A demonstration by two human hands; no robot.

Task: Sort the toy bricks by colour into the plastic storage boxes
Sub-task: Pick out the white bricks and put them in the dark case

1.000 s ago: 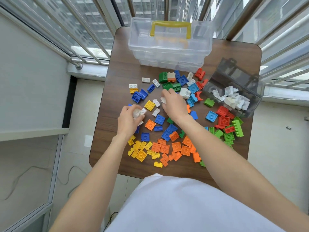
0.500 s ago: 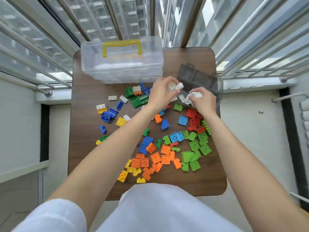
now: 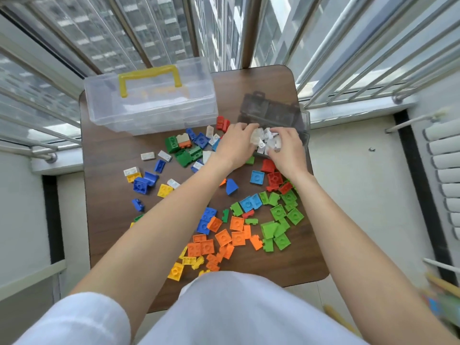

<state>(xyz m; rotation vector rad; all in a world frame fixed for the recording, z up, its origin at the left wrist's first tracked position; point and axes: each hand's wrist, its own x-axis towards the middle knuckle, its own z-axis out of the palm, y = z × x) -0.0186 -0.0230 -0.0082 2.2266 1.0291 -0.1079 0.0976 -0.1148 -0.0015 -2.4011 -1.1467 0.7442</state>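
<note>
Both hands, left [image 3: 235,145] and right [image 3: 286,150], now meet over the grey box [image 3: 273,113] (earlier apart among the loose bricks), cupping white bricks [image 3: 265,141] there.

Dark wood-grain tabletop [image 3: 104,220]; clear box [image 3: 151,113], yellow handle [image 3: 150,79]; smoky grey box [image 3: 271,112]; white bricks [image 3: 266,143]; orange bricks [image 3: 224,237], green bricks [image 3: 281,220], blue bricks [image 3: 143,184] showing scattered.

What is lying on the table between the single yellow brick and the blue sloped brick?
In the head view, the person's left forearm crosses between the yellow brick and the blue sloped brick; whatever lies on the table under it is hidden.
</note>
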